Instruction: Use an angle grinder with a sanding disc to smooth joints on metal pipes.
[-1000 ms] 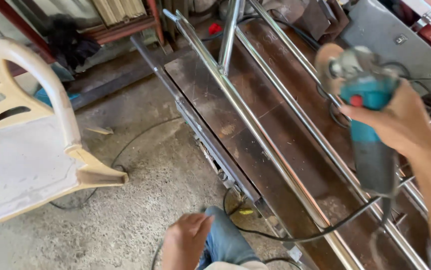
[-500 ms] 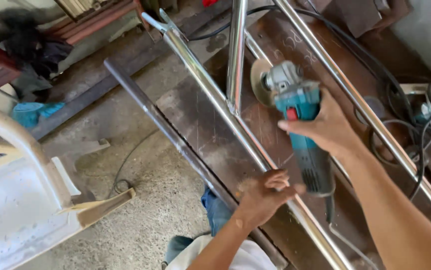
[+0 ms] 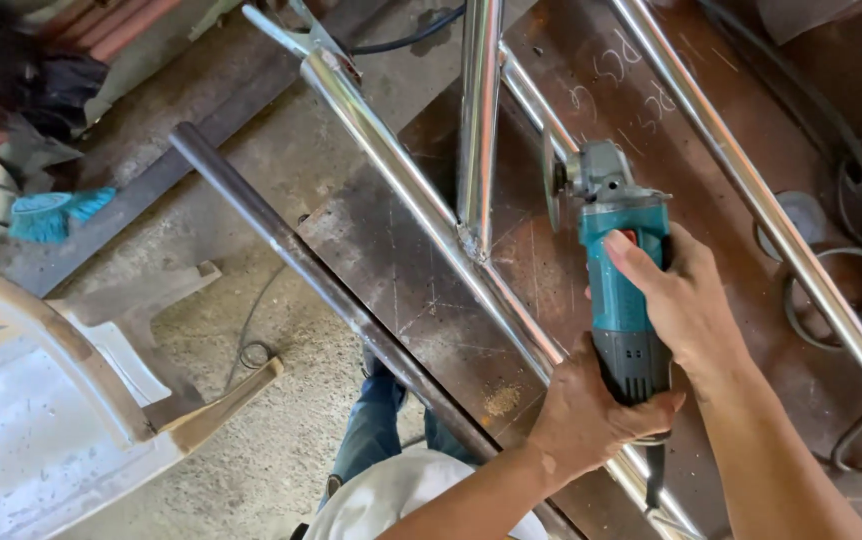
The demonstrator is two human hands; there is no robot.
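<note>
A teal angle grinder (image 3: 619, 270) with a grey head lies over a rusty steel worktable (image 3: 421, 270). My right hand (image 3: 686, 300) wraps the teal body, thumb near the red switch. My left hand (image 3: 586, 420) grips the dark rear end of the grinder. Its disc (image 3: 554, 183) hangs just right of a welded joint (image 3: 473, 240), where an upright shiny tube (image 3: 478, 110) meets a long diagonal shiny tube (image 3: 401, 170). The disc is apart from the joint.
A second shiny tube (image 3: 751, 180) runs diagonally at the right, with black cables (image 3: 851, 300) beyond it. A dark steel bar (image 3: 281, 250) edges the table. A pale plastic chair (image 3: 41, 400) stands on the concrete floor at left, near a teal brush (image 3: 46, 215).
The grinder came down and left from the upper right toward the welded joint. My left hand rose from my knee, touched the tube, and now grips the grinder's rear.
</note>
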